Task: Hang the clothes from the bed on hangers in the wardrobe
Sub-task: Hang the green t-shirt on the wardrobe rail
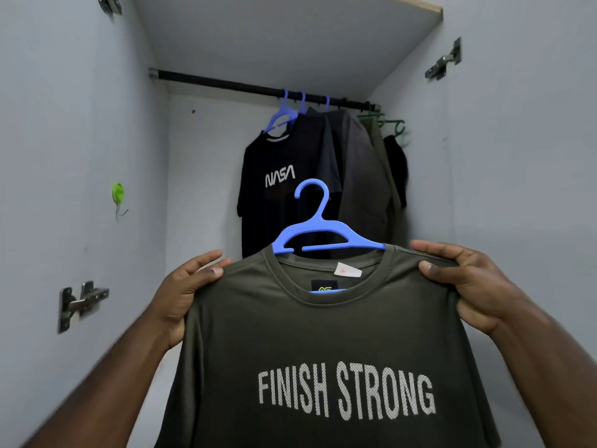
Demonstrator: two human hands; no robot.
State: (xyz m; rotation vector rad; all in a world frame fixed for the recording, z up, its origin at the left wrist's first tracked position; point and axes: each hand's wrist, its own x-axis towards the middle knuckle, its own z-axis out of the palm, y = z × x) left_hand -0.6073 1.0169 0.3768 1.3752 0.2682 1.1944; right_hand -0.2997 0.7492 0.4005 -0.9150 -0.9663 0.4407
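Currently, both hands hold an olive T-shirt up in front of the open wardrobe. The left hand pinches the shirt's left shoulder, thumb on the front of the fabric and fingers curled behind it. The right hand pinches the right shoulder in the same way. The hands are well apart, one at each shoulder edge, and the fabric spans flat between them with the print "FINISH STRONG" facing the camera.

A blue hanger sits inside the shirt's neck opening; its hook and upper arms rise above the collar, and its ends are hidden under the fabric. The hook hangs free, well below the rail.

The black rail runs across the far upper part of the wardrobe. Its left section is bare. Toward the right, a black NASA T-shirt hangs on a blue hanger, with darker garments packed just beside it and green hangers at the far right end. Metal hinges are mounted on the side walls, near the front edges.
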